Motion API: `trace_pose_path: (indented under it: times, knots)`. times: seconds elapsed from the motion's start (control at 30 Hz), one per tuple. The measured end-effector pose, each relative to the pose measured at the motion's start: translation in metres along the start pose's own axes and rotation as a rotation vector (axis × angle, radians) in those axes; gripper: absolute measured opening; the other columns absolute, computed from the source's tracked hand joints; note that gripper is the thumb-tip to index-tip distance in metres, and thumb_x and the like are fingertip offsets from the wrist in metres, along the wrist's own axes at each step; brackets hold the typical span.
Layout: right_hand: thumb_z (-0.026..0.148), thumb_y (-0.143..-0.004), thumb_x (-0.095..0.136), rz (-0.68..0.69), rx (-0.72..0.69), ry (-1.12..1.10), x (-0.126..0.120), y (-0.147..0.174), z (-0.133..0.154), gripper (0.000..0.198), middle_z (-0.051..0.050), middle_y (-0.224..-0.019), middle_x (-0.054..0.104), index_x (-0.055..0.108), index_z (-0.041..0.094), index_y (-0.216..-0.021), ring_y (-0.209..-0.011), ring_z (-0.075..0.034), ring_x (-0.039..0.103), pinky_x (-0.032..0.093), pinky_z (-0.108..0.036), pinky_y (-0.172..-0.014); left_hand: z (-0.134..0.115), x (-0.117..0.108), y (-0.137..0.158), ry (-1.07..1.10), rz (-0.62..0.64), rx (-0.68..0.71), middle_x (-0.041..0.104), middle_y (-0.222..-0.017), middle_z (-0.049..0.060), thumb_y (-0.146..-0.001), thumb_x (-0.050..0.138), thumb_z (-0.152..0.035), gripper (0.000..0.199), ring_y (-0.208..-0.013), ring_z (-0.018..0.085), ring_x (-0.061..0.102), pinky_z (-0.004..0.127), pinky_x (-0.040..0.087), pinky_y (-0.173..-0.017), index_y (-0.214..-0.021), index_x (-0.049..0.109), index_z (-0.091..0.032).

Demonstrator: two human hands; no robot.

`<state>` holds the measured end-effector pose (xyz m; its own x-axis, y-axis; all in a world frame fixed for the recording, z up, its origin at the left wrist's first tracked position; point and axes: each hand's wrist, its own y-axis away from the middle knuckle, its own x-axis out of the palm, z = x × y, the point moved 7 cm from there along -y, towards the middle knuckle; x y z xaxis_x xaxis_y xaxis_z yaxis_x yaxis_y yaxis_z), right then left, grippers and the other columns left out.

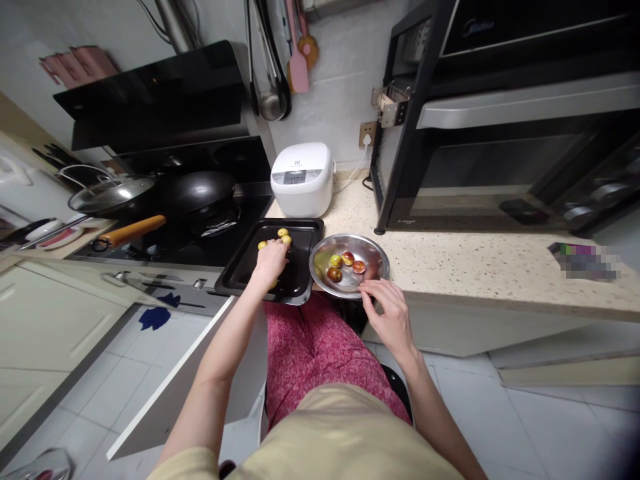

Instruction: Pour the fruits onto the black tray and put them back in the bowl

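My left hand (271, 261) is over the black baking tray (301, 257), its fingers curled downward; what they hold, if anything, is hidden beneath them. Small round yellow fruits (283, 233) lie in the tray around the fingertips, one partly covered by the hand. To the right of the tray stands a shallow steel bowl (325, 250). Several small red-brown and yellow-green fruits (335, 274) rest inside it. My right hand (390, 313) grips the bowl's near right rim between thumb and fingers. Both vessels sit at the front edge of the counter.
Behind the tray is a white rice cooker (301, 180). On the left are a gas stove (210, 247), a wok (195, 190) and a lidded pan (113, 193). A black oven (480, 167) stands to the right. Below, a cabinet door (200, 373) hangs open beside my legs.
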<state>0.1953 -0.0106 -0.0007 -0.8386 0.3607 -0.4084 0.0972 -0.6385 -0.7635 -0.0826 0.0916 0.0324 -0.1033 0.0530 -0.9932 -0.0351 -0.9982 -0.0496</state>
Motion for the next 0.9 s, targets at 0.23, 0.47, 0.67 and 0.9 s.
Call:
trace_pose_path:
  times: [0.23, 0.47, 0.67, 0.9]
  knots:
    - [0.017, -0.099, 0.061, -0.002, -0.02, 0.011, 0.001, 0.0, 0.0, 0.013, -0.004, -0.098, 0.08, 0.072, 0.024, -0.099, -0.096, -0.022, 0.074, 0.054, -0.046, -0.099, 0.0, 0.013, 0.0, -0.01, 0.014, 0.017, 0.071, -0.121, 0.018, -0.092, 0.063, -0.007, 0.022, -0.12, 0.033, 0.064, 0.038, 0.054, -0.095, -0.112, 0.069, -0.014]
    - [0.019, -0.099, 0.06, 0.007, 0.006, 0.006, 0.001, 0.001, -0.001, 0.013, -0.004, -0.098, 0.08, 0.073, 0.023, -0.099, -0.097, -0.022, 0.074, 0.054, -0.046, -0.101, -0.009, 0.017, -0.002, 0.042, -0.03, 0.025, 0.074, -0.106, 0.019, -0.09, 0.059, -0.004, 0.022, -0.109, 0.032, 0.07, 0.04, 0.054, -0.092, -0.105, 0.073, -0.011]
    - [0.018, -0.099, 0.06, -0.005, -0.004, 0.012, 0.001, -0.001, 0.002, 0.014, -0.004, -0.098, 0.08, 0.073, 0.024, -0.099, -0.098, -0.023, 0.074, 0.054, -0.046, -0.099, -0.022, -0.009, 0.012, 0.265, -0.22, 0.118, 0.072, -0.115, 0.013, -0.094, 0.067, -0.014, 0.026, -0.109, 0.026, 0.07, 0.037, 0.056, -0.096, -0.12, 0.069, -0.016]
    - [0.018, -0.097, 0.063, -0.02, -0.041, -0.007, 0.007, -0.005, 0.019, 0.017, -0.006, -0.105, 0.08, 0.074, 0.024, -0.11, -0.102, -0.023, 0.074, 0.058, -0.043, -0.095, -0.067, -0.035, 0.069, 0.995, -0.437, 0.33, 0.068, -0.111, 0.008, -0.093, 0.075, -0.027, 0.032, -0.092, 0.018, 0.07, 0.029, 0.063, -0.079, -0.124, 0.071, -0.019]
